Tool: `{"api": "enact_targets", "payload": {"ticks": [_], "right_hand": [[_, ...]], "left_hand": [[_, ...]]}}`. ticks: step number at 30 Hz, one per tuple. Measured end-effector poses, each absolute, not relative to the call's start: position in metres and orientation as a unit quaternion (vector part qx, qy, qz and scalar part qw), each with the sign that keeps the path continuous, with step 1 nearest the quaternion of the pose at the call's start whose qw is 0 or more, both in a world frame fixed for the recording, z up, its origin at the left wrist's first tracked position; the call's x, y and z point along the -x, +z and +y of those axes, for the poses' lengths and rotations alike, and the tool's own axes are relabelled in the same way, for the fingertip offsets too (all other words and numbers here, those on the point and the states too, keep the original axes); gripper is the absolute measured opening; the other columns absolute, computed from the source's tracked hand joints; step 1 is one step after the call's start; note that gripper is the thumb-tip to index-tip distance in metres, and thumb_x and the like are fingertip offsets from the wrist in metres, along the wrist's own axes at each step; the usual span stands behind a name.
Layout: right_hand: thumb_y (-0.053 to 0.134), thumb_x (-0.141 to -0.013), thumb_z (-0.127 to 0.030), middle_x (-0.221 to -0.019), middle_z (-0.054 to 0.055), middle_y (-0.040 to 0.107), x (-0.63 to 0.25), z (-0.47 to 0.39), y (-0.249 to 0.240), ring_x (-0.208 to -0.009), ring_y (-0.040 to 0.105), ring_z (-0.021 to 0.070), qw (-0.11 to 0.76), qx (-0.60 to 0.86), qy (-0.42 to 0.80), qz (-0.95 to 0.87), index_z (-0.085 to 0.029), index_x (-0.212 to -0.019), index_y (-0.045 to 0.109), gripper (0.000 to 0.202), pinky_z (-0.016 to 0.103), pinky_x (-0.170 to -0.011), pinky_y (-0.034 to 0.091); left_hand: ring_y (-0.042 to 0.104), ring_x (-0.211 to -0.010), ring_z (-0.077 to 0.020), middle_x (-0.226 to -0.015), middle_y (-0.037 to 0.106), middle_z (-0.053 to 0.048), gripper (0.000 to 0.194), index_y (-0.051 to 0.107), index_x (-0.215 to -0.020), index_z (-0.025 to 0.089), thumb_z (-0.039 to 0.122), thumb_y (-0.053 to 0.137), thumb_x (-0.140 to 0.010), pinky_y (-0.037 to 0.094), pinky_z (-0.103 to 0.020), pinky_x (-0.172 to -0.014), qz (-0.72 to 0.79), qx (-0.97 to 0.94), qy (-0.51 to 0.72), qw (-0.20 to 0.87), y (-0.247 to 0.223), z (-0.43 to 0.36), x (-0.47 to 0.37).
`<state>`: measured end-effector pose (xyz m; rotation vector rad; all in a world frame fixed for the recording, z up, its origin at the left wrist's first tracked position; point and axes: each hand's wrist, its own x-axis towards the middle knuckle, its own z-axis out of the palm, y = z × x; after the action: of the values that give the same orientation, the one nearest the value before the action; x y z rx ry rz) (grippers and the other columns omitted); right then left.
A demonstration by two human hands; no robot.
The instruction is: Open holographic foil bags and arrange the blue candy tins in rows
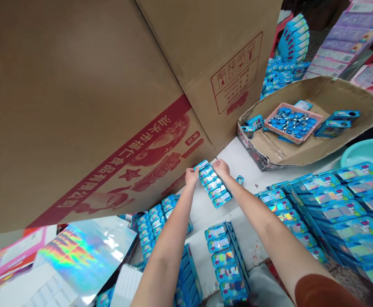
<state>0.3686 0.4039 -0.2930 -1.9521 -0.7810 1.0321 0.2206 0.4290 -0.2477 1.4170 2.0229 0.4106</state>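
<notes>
A strip of several small blue packs with shiny silver windows [213, 186] lies slanted on the white table top [202, 213], between my two hands. My left hand [191, 176] pinches its far left corner. At the far right corner, my right hand [221, 167] has its fingers curled against the edge of the strip. A small loose blue piece [240, 179] rests just right of my right wrist. Nearer to me stands a stack of similar blue packs [226, 260].
Large cardboard cartons [109, 106] wall off the left and far side. At right are a cut-down cardboard box [333, 96] with a pink tray [316, 121] of blue round pieces, more blue packs [349, 213] and a turquoise basin [365, 149]. Shiny sheets [90, 251] lie lower left.
</notes>
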Motion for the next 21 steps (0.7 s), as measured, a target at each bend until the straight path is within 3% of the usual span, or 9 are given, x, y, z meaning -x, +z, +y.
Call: {"api": "enact_targets", "payload": {"ticks": [5,11,17,21], "right_hand": [[0.047,-0.084,-0.032,-0.088,0.003,0.065,-0.373,0.357,-0.275,-0.081,0.058,0.0156,0.459,0.744,0.366,-0.318,-0.021,-0.089,0.059,0.017,0.025,-0.077,0.043],[0.04,-0.089,-0.044,-0.091,0.005,0.065,-0.377,0.216,-0.255,-0.085,0.06,0.0172,0.492,0.732,0.338,-0.327,-0.02,-0.094,0.056,0.029,0.028,-0.079,0.046],[0.046,-0.085,-0.049,-0.08,0.006,0.067,-0.367,0.078,-0.249,-0.078,0.062,0.0217,0.44,0.75,0.344,-0.354,-0.02,-0.084,0.06,0.033,0.032,-0.074,0.046],[0.046,-0.084,-0.054,-0.085,0.008,0.069,-0.347,0.028,-0.244,-0.08,0.064,0.0246,0.404,0.776,0.346,-0.34,-0.022,-0.09,0.061,0.036,0.034,-0.074,0.047]], "left_hand": [[0.06,-0.087,-0.0152,-0.093,0.061,-0.004,0.019,0.05,-0.098,0.02,0.036,0.049,-0.087,0.045,-0.025,-0.078,0.746,-0.525,0.261,0.315,-0.238,0.373,-0.207],[0.055,-0.09,-0.0163,-0.096,0.057,-0.006,0.017,0.051,-0.096,0.019,0.034,0.05,-0.087,0.044,-0.028,-0.082,0.702,-0.524,0.324,0.356,-0.202,0.247,-0.172],[0.055,-0.09,-0.0178,-0.09,0.059,-0.006,0.024,0.059,-0.09,0.02,0.039,0.044,-0.093,0.043,-0.033,-0.085,0.485,-0.536,0.393,0.568,-0.076,0.162,-0.18],[0.06,-0.076,-0.0235,-0.069,0.061,-0.009,0.063,0.066,-0.086,0.027,0.067,0.016,-0.087,0.047,-0.043,-0.077,0.246,-0.562,0.381,0.692,0.015,0.098,-0.173]]}}
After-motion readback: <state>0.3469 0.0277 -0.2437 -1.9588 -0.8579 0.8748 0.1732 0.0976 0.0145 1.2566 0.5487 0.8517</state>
